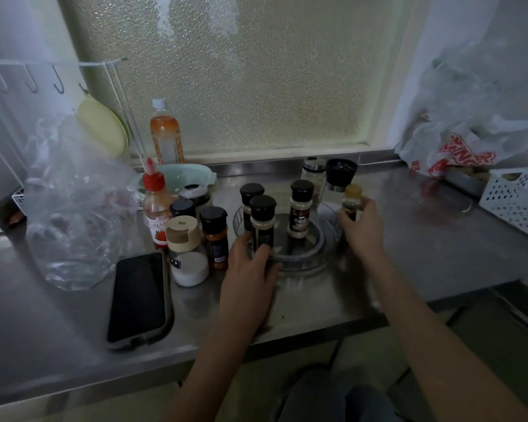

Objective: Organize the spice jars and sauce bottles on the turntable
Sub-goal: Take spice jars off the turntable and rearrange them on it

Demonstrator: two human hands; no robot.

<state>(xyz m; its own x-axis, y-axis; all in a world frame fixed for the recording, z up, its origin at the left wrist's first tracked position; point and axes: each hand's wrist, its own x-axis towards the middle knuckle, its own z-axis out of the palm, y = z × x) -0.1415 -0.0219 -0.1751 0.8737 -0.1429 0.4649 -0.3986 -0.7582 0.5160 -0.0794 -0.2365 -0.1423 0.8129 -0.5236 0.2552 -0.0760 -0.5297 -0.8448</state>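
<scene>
A clear round turntable [313, 254] sits mid-counter. On it stand three black-capped spice jars: one at the front left [262, 220], one behind it [250, 196], one at the centre right [301, 213]. My left hand [250, 269] grips the base of the front left jar. My right hand [360, 229] holds a small yellow-capped bottle [352, 201] at the turntable's right edge. Left of the turntable wait a beige-lidded salt jar [185, 251], an orange spice jar [215, 237], another black-capped jar [182, 208] and a red-capped sauce bottle [156, 208].
A black grinder [340, 175] and a glass jar [313, 172] stand behind the turntable. A phone [137, 296] lies front left beside a crumpled plastic bag [73, 214]. A tall orange bottle [165, 135], green bowl [183, 178], white basket [518, 193] and printed bag [457, 147] line the back.
</scene>
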